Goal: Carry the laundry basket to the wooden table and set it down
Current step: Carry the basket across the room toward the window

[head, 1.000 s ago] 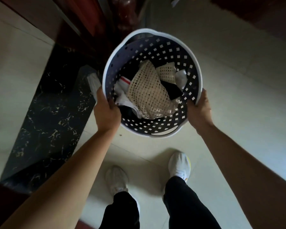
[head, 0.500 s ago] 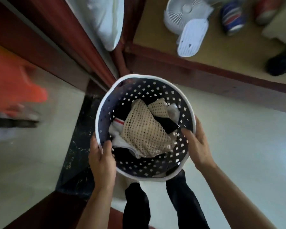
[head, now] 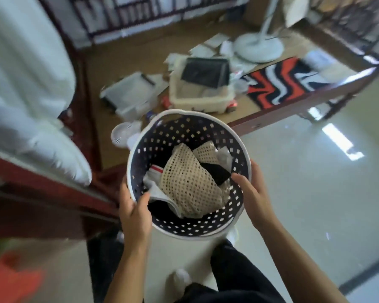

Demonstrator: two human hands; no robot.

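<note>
1. Head view: since the earlier frame the camera has tilted up; more of the wooden table (head: 123, 68) shows, cluttered, beyond the laundry basket (head: 189, 130).
2. Basket is held in the air over the floor, short of the table's near edge, with clothes (head: 188, 184) inside.
3. Left hand (head: 135, 212) is closed on the basket's left rim, thumb inside.
4. Right hand (head: 253, 196) is closed on the right rim, thumb inside.
</note>
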